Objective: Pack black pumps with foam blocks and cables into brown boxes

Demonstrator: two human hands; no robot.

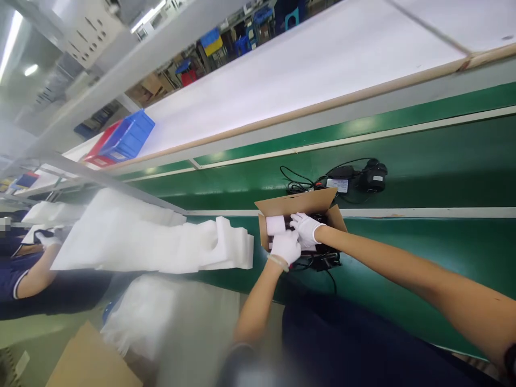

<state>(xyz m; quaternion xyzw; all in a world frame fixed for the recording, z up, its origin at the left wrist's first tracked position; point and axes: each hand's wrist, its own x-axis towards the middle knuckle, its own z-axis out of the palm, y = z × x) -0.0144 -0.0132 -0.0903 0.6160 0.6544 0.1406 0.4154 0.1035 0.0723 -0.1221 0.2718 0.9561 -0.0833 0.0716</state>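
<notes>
An open cardboard box (296, 203) stands on the green surface, its flaps raised. My left hand (286, 247), in a white glove, reaches in over the near side of the box; its fingers are bent and what they hold is hidden. My right hand (306, 228), also gloved, is inside the box beside the left, fingers pointing left, over dark and white contents too small to tell. A white block (276, 225) sits in the box's left end. Black items with cables (322, 262) lie against the near side of the box.
Beyond the box lie a black device (373, 176) and an adapter with cables (341, 180). White foam sheets (161, 242) are stacked at left. A blue bin (131, 134) stands on the white shelf (282, 70). A co-worker's arm (38, 277) shows at far left.
</notes>
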